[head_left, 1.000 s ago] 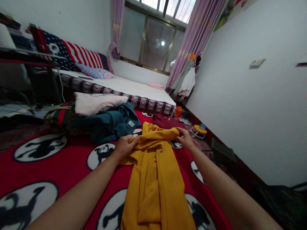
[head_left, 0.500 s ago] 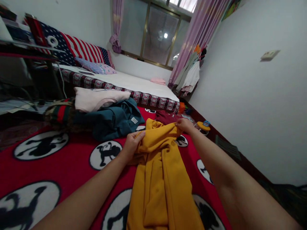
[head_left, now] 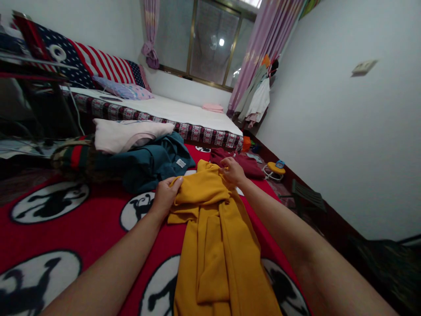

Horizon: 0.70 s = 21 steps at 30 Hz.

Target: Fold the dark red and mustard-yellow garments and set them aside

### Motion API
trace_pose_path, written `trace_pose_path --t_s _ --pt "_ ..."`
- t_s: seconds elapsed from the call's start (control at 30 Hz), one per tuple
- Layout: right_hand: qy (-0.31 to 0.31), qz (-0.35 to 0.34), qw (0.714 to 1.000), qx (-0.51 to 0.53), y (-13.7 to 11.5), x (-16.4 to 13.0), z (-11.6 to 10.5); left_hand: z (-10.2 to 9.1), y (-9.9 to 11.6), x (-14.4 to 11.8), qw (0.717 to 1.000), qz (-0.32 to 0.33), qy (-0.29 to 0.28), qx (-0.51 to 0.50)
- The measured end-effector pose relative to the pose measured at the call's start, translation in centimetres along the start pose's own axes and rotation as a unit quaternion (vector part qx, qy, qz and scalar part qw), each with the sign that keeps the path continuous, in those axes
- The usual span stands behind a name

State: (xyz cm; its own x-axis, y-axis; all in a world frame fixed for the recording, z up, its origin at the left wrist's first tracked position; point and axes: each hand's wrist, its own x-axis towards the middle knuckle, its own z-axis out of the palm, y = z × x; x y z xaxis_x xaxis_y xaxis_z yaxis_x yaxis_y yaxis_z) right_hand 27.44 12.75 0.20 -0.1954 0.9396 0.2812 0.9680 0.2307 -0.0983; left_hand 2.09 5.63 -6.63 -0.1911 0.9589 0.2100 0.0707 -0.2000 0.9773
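Head camera shows the yellow garment point(head_left: 217, 245) lying lengthwise on the red blanket point(head_left: 82, 228), its soft, light far edge pinched by the left hand point(head_left: 164, 197) and right hand point(head_left: 233, 170), likely floppy, best held at its corners.

No legible text, brand or number is visible. The small white label point(head_left: 180, 163) sewn on the teal garment point(head_left: 148, 164) carries print too small and blurred to read.

A home bedroom: low bed point(head_left: 184, 118) with pillow point(head_left: 126, 91), curtained window point(head_left: 204, 41), clothes pile point(head_left: 131, 153) on blanket point(head_left: 66, 228).
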Motion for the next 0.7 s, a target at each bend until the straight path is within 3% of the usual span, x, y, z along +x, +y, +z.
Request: trace_pose_path --t_s 0.1,0.23,0.33,0.5,0.57,0.7 --pt "0.034 0.013 0.999 -0.007 0.6 -2.6 0.7 0.2 -0.2 0.1 1.0 0.014 -0.001 0.01" --pt "-0.031 0.03 0.999 -0.002 1.6 -4.6 2.8 0.2 -0.1 0.1 0.997 0.046 -0.018 0.055" --pt "-0.053 0.039 0.998 0.01 1.6 -4.7 2.4 -0.1 0.0 0.1 0.997 0.063 -0.006 0.054" --pt "-0.004 0.068 0.998 0.017 -1.7 -7.2 0.0 -0.5 -0.9 0.8 0.998 0.05 0.029 -0.011" --pt "0.009 0.054 0.998 0.04 -3.4 -9.2 0.4 -0.5 -1.2 1.1 0.997 0.051 0.047 -0.012" --pt "-0.044 0.055 0.994 0.084 -5.4 -12.1 2.3 -1.1 -1.3 1.0 0.996 0.037 0.087 0.001"
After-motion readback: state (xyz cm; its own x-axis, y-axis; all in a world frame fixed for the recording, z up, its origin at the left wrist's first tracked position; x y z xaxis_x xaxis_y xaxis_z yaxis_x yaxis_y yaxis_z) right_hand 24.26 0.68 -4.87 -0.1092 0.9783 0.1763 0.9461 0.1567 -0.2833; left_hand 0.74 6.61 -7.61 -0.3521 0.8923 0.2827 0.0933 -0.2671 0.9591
